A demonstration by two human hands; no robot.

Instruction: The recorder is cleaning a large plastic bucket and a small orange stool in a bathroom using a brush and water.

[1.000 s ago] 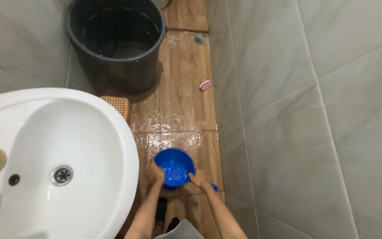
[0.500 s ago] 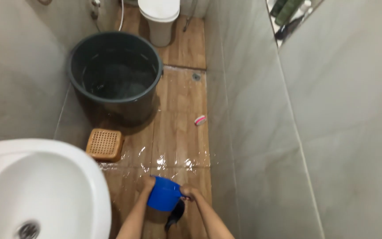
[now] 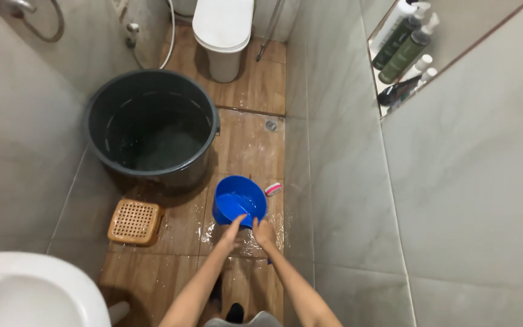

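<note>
Blue plastic first: the blue dipper (image 3: 239, 200) sits out in front of me over the wet brown floor (image 3: 243, 145), tipped so its open mouth faces up toward my camera, with a shallow pool of water showing inside. My left hand (image 3: 232, 229) is closed on its near rim, fingers hooked over the edge; my right hand (image 3: 264, 232) grips just beside it, wrapped around what I take to be the handle, though the handle itself is hidden under the fingers. The dipper hangs near the dark grey bucket (image 3: 152, 130), which holds water, and just beside a small pink and white object (image 3: 273, 189) lying against the foot of the grey tiled wall (image 3: 346, 181). A woven tan stool (image 3: 134, 221) stands to the left, the white toilet (image 3: 223, 33) farther back, and the white basin (image 3: 31, 293) close by my left elbow. Bottles (image 3: 404, 51) stand in a wall niche.

To handle this well, I judge the grip should stay firm on both sides, since the plastic looks wet and slick. I would keep the tilt slow and even, hold the rim away from the wall, and mind my footing on that glossy floor.
</note>
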